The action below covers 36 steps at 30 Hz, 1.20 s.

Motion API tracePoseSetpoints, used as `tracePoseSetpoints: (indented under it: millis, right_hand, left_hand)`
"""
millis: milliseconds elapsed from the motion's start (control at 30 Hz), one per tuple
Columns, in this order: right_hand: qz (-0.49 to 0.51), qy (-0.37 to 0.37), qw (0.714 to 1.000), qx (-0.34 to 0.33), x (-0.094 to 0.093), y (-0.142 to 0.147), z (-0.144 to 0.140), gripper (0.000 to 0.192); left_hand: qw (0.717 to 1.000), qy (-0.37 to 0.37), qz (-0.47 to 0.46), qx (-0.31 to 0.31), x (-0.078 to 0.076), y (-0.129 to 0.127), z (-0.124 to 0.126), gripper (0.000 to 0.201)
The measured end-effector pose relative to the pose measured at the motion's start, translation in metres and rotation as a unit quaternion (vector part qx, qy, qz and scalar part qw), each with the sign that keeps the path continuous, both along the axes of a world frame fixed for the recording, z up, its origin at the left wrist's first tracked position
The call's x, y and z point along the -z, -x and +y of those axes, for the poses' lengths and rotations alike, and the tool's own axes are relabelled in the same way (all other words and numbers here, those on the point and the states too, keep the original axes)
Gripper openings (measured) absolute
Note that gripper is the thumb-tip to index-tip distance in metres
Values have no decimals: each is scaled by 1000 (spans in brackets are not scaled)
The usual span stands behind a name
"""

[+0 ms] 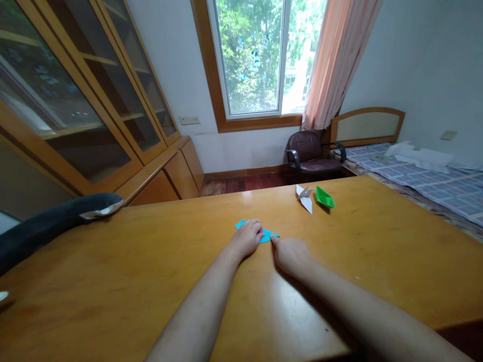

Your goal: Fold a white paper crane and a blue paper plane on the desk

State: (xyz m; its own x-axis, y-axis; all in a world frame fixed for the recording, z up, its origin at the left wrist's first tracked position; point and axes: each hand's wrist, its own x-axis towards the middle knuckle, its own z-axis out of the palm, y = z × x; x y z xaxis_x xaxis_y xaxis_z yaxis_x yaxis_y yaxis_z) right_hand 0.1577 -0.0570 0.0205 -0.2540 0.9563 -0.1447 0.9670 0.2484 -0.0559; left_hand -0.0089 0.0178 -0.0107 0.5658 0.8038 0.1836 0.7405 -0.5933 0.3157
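While both hands press it flat, blue paper points right, long axis crosswise

we can read no text, label, brand, number or sign anywhere in this view. the blue paper, the green paper boat and the white folded paper on the surface are plain, with no print that we can make out. the wall plates are too small and blurred for us to tell whether they bear any marking. the glass doors of the cabinet show only reflections, and the patterned bed cover carries checks, not letters.
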Motion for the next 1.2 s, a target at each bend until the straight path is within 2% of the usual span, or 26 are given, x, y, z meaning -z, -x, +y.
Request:
tracePoseSetpoints:
  millis: [300, 400, 533, 600, 767, 867, 967, 1100, 1200]
  right_hand:
    - [-32, 16, 999, 23, 0, -23, 0, 46]
    - [-27, 9, 999, 42, -2, -24, 3, 42]
    - [-16, -13, 995, 99, -9, -31, 16, 34]
    - [10, -22, 995, 100, -12, -36, 26, 31]
    - [117, -20, 992, 40, -12, -32, 52, 28]
    - [160, -11, 987, -24, -4, -19, 59, 28]
    - [219, -42, 971, -82, 7, -11, 60, 30]
    - [259, -55, 952, -150, 19, -17, 60, 32]
    - [267, -47, 947, -174, 22, -25, 63, 33]
  left_hand:
    - [1000, 5, -1, -4, -3, -1, -1, 12]
    - [1000, 5, 0, -2, -3, -1, 0, 12]
    - [1000, 6, -2, -2, -3, -1, 0, 13]
    - [1000, 10, -3, -6, -2, -1, 0, 13]
    - [1000, 9, -3, -5, -2, 0, 0, 13]
    - [1000, 5, -8, -1, -2, 0, -1, 12]
    - [1000, 10, -12, -3, -5, 1, -3, 14]
    - [1000, 24, -10, -4, -10, 2, -7, 11]
    - [1000, 20, 0, -14, -12, 2, -9, 6]
